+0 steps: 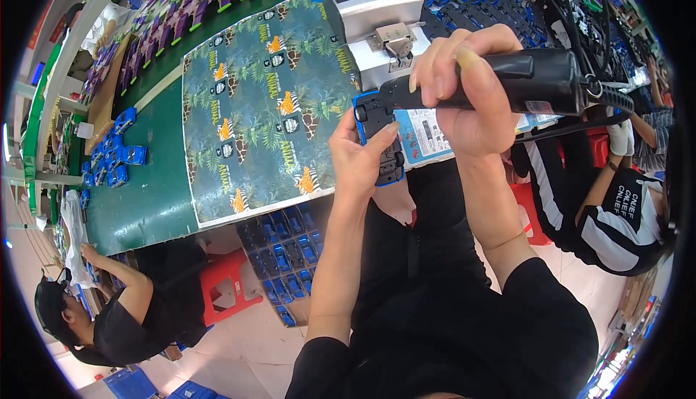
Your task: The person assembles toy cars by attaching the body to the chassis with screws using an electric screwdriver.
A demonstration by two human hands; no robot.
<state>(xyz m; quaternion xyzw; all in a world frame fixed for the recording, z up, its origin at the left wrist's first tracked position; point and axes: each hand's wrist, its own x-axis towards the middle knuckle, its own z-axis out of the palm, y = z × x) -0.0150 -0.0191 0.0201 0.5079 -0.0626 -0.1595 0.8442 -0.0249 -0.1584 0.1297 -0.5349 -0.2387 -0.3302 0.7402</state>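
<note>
My left hand (353,158) grips a blue toy car (376,118) turned upside down, its black underside and wheels facing up. The thumb presses on the underside near the middle. Wrapped round the thick black body of a power screwdriver (533,80) is my right hand (471,84). The tool lies roughly sideways, with a cord leaving its right end. Its front end is over the far part of the car; the tip and any screw there are hidden. Just beyond both hands stands a silver metal machine (373,18), perhaps a screw feeder.
A patterned sheet (264,109) covers part of the green table (163,203). Blue toy cars (119,154) lie at the left, and a divided box (283,250) of them sits below the edge. Blue-and-black parts (475,4) fill the back right. Co-workers sit at left and right.
</note>
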